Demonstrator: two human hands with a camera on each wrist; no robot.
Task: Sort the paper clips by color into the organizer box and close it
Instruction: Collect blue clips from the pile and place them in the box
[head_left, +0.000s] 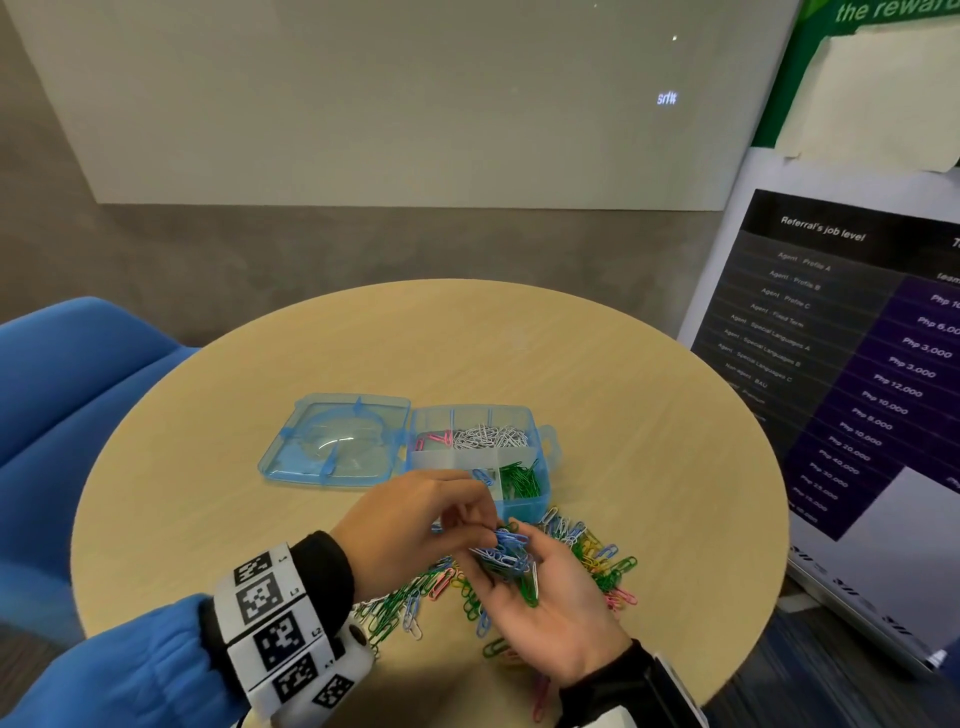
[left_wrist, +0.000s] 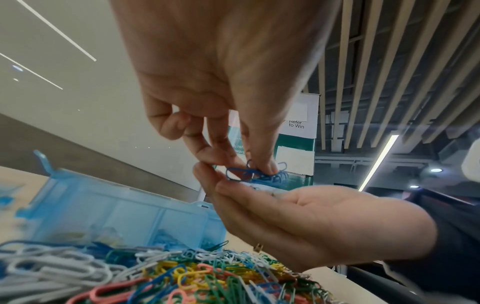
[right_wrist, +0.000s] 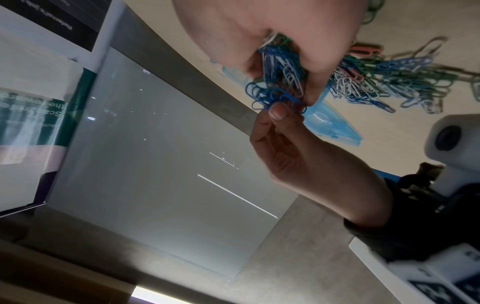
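**Blue clips in hand, sorting underway**

Blue clips (head_left: 503, 553) lie cupped in the right hand (head_left: 545, 613); left hand (head_left: 415, 514) fingers pinch some. Box (head_left: 480, 457) open on surface (head_left: 597, 395), just beyond. Next: drop them into the blue compartment.

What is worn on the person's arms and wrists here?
Left arm: blue sleeve with a black cuff, then a white wristband printed with black square tags, carrying a white camera. Right wrist: black cuff and a white mount. Both hands bare.
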